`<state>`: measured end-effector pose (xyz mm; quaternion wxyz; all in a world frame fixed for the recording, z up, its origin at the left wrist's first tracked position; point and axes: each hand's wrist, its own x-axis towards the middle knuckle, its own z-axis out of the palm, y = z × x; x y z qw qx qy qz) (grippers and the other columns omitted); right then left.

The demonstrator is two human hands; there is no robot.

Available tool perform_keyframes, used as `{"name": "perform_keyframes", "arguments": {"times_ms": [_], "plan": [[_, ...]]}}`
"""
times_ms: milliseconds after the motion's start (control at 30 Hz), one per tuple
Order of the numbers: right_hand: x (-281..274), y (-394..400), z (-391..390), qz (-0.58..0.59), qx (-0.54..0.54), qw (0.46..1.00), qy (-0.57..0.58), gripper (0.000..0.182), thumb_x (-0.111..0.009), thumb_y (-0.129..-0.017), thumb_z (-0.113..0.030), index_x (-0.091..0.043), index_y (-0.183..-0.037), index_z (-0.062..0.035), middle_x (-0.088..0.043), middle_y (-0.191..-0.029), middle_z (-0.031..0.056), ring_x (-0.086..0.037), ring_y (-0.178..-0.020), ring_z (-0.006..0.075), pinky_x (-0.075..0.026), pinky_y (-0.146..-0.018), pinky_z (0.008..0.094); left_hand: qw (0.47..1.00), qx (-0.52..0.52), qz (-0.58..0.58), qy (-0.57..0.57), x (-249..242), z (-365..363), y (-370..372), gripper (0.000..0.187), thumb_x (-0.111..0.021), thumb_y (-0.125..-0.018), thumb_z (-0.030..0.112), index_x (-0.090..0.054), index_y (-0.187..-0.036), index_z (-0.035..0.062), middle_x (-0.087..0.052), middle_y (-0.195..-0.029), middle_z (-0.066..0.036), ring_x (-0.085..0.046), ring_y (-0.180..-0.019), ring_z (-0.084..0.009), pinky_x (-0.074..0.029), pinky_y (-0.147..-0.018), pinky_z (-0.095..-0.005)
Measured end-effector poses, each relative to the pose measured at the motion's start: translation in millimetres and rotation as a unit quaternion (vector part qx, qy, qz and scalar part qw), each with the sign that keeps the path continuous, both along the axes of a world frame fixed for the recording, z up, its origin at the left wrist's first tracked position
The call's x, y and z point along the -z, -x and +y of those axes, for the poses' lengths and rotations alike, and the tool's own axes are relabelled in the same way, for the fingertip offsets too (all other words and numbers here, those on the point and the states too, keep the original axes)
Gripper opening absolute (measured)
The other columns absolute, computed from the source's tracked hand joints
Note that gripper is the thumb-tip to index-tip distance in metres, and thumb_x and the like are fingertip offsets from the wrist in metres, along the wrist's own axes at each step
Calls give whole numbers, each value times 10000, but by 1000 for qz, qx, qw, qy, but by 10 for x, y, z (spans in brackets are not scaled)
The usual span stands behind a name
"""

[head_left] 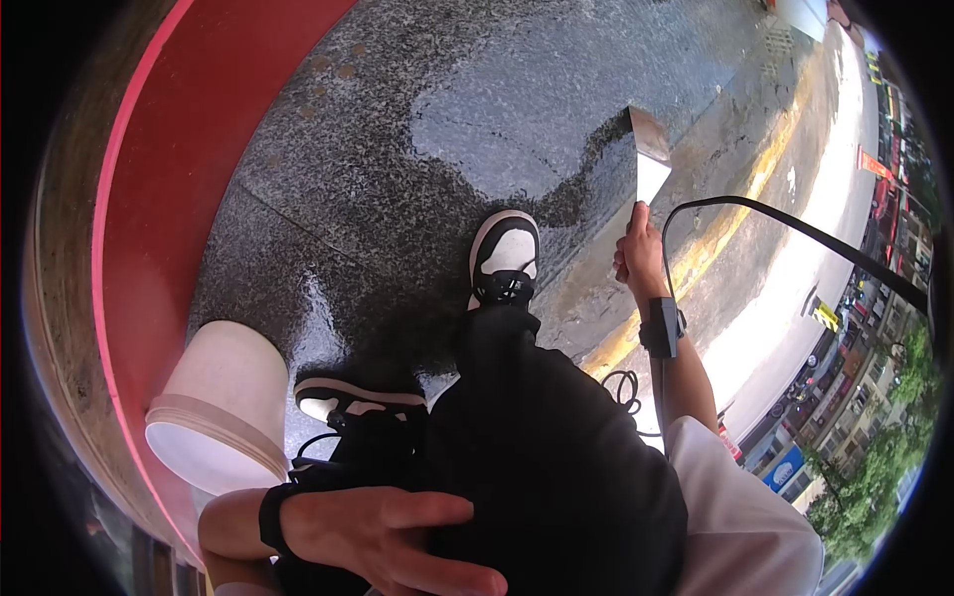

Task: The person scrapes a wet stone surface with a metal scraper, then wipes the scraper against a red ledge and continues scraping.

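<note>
Floor: the wet, speckled floor is spreading beneath the person, shining in pale patches.
Red wall: the red wall is curving along the floor's left edge.
Yellow stripe: the worn yellow stripe is running along the floor's opposite side, toward the bright street.
Black trousers: the black trousers are covering the bent legs at the near edge.
Bucket: the white bucket is resting by the red wall, near the floor's near left corner.
Shoes: the black-and-white shoes are standing apart on the floor, one farther forward.
Left grip: the left grip is hanging over the lap, its back showing, its fingers spreading apart and holding nothing visible; whether it is touching the trousers, I cannot tell.
Right grip: the right grip is reaching forward on an extended forearm, its fingers clamping round the scraper's handle.
Scraper: the scraper is pointing away from the person, its metal blade showing near the yellow stripe; whether it is touching the floor, I cannot tell.
Wrist device: the black wrist device is circling the right wrist.
</note>
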<state>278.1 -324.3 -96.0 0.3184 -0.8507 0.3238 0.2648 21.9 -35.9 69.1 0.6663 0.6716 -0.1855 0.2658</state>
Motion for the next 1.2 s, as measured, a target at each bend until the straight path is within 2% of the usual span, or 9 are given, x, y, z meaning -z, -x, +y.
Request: {"name": "perform_keyframes", "arguments": {"times_ms": [300, 333, 400, 467, 500, 567, 667, 933, 1200], "plan": [[-37, -127, 51, -2, -16, 1000, 16, 598, -352, -951, -606, -450, -746, -53, -405, -490, 17, -432, -363, 142, -317, -305, 299, 999, -18, 32, 7, -31, 60, 32, 510, -394, -980, 397, -286, -1465, 283, -321, -1469, 130, -252, -1395, -295, -254, -1077, -636], [-43, -96, 15, 0, -19, 1000, 15, 598, -352, -951, -606, -450, -746, -53, -405, -490, 17, -432, -363, 142, -317, -305, 299, 988, 64, 106, 94, 24, 149, 212, 522, -462, -940, 314, -323, -1436, 231, -342, -1460, 77, -289, -1374, -279, -276, -1072, -574], [-19, -59, -64, -9, -47, 999, 19, 606, -351, -952, -608, -458, -744, -49, -397, -481, 14, -437, -361, 139, -323, -306, 296, 907, 224, 241, 262, 166, 368, 663, 557, -598, -860, 147, -396, -1379, 126, -383, -1442, -30, -364, -1331, -247, -321, -1062, -452], [20, -57, -61, -11, -36, 999, 19, 612, -360, -948, -611, -461, -737, -45, -393, -474, 14, -442, -360, 144, -326, -308, 305, 754, 370, 355, 410, 226, 481, 804, 604, -735, -780, -20, -470, -1321, 21, -425, -1423, -136, -439, -1289, -215, -366, -1051, -329], [49, -49, -58, -6, -18, 1000, 10, 573, -372, -939, -621, -446, -752, -85, -387, -500, -1, -414, -367, 127, -300, -312, 286, 754, 372, 354, 410, 227, 445, 748, 604, -735, -780, -20, -470, -1321, 21, -425, -1423, -136, -439, -1289, -215, -366, -1051, -329], [56, -8, -22, -9, 2, 1000, -8, 525, -388, -928, -631, -409, -749, -138, -372, -520, -21, -381, -375, 109, -271, -314, 268, 905, 246, 232, 258, 153, 272, 452, 552, -591, -864, 147, -396, -1380, 120, -385, -1443, -32, -365, -1331, -244, -319, -1063, -451], [9, -5, 76, -8, 25, 1000, -13, 610, -378, -939, -617, -445, -719, -52, -408, -481, 25, -440, -362, 150, -322, -316, 304, 999, 26, 20, -1, 5, 78, -12, 502, -374, -990, 396, -284, -1468, 270, -324, -1473, 125, -254, -1395, -288, -248, -1081, -634], [-26, -46, 66, 38, 66, 996, -56, 526, -401, -909, -648, -386, -699, -167, -378, -527, -19, -392, -383, 118, -279, -327, 263, 999, 29, 15, 2, 3, 113, -66, 500, -354, -997, 400, -269, -1471, 264, -326, -1471, 128, -256, -1394, -282, -242, -1087, -630], [38, -202, 87, -35, -47, 997, 54, 607, -404, -937, -593, -523, -758, -25, -463, -493, 53, -473, -367, 169, -351, -328, 324, 999, 1, 41, 2, -50, 51, -62, 504, -361, -996, 389, -254, -1475, 277, -320, -1467, 134, -254, -1394, -284, -260, -1076, -631]]}}
